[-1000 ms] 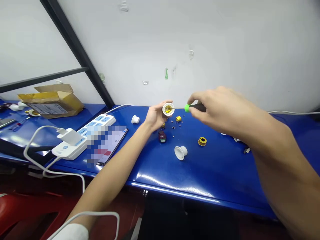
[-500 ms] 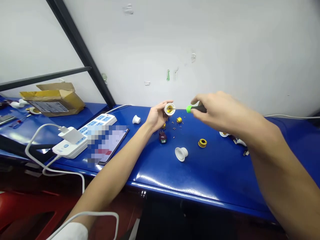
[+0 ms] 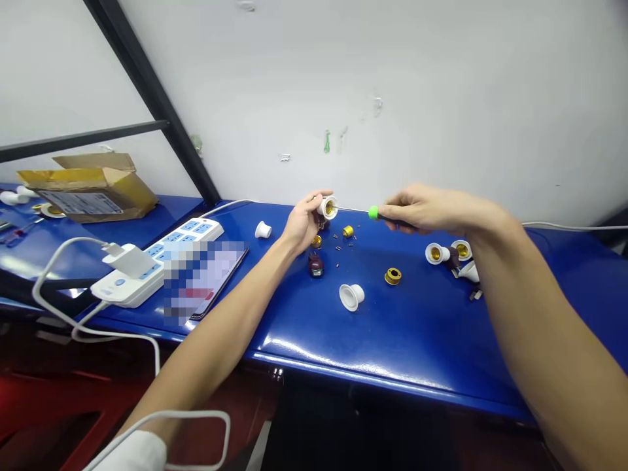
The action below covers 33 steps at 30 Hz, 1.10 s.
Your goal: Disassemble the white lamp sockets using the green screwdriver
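Observation:
My left hand point(image 3: 303, 222) is wrapped round a white lamp socket point(image 3: 328, 207) with a brass-coloured threaded inside, its mouth turned to the right. In my right hand point(image 3: 412, 210) is a screwdriver point(image 3: 373, 212) with a green and black handle. Its thin shaft lies level and its tip reaches the mouth of the socket; how deep it goes I cannot tell. Below the hands lie a dark plug base point(image 3: 316, 265), a yellow threaded sleeve point(image 3: 348, 231), a yellow ring point(image 3: 393, 276), a white socket shell point(image 3: 352, 297) and several small screws or pins.
Assembled lamp sockets point(image 3: 436, 254) lie beside my right forearm. On the left are a smaller white shell point(image 3: 263, 229), a phone point(image 3: 218, 281), a power strip point(image 3: 132, 288) with a charger, and an opened cardboard box point(image 3: 93, 196). The wall rises behind the blue table point(image 3: 304, 330).
My right hand has turned, with its fingers now closed along the screwdriver handle. The socket's mouth has swung further right, and more of the screwdriver shaft shows. The view has shifted slightly.

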Each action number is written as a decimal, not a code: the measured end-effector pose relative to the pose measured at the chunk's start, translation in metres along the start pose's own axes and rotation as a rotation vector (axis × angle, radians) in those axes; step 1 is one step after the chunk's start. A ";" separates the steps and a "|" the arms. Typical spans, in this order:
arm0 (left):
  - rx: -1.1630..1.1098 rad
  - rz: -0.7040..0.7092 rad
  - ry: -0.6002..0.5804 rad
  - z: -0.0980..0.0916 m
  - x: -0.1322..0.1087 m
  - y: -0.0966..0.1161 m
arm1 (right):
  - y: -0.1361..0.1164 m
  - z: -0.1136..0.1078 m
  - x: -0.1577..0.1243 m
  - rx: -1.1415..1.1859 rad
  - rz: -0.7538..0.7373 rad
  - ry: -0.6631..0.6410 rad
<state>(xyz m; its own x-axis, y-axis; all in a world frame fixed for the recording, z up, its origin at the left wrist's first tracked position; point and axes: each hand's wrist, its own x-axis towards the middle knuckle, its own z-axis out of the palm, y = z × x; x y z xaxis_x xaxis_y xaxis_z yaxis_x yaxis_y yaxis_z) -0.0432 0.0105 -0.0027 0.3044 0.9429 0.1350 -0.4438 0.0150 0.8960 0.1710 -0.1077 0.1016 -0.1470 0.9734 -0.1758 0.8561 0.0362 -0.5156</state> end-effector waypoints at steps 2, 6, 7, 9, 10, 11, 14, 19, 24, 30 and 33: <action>-0.002 -0.008 0.016 -0.001 0.001 0.000 | 0.002 0.001 0.004 -0.092 -0.039 0.081; -0.008 -0.032 0.031 0.000 0.002 0.000 | -0.002 0.011 0.009 -0.298 -0.059 0.301; -0.014 -0.036 0.032 0.000 0.002 0.000 | -0.005 0.015 0.008 -0.349 -0.055 0.323; -0.028 -0.034 0.041 -0.001 0.003 0.000 | -0.012 0.022 0.005 -0.433 -0.041 0.272; -0.033 -0.032 0.047 -0.002 0.003 0.000 | -0.015 0.025 0.002 -0.465 -0.039 0.216; -0.037 -0.030 0.048 -0.003 0.004 0.000 | -0.018 0.028 0.000 -0.494 -0.038 0.172; -0.044 -0.025 0.033 -0.008 0.007 0.001 | -0.022 0.031 -0.003 -0.559 -0.050 0.181; -0.003 -0.036 0.033 -0.011 0.008 0.002 | -0.020 0.028 -0.003 -0.515 -0.104 0.314; 0.017 -0.043 0.016 -0.007 0.004 0.004 | -0.023 0.029 -0.013 -0.598 -0.092 0.247; 0.017 -0.031 0.014 -0.008 0.005 0.004 | -0.025 0.030 -0.016 -0.541 -0.105 0.340; 0.017 -0.028 0.027 -0.009 0.006 0.005 | -0.026 0.032 -0.018 -0.596 -0.119 0.299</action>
<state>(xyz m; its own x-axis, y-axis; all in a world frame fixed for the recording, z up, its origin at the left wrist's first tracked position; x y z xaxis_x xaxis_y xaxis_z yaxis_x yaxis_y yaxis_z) -0.0513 0.0194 -0.0016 0.2931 0.9510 0.0985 -0.4213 0.0360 0.9062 0.1355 -0.1331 0.0908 -0.1873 0.9727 0.1372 0.9820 0.1822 0.0486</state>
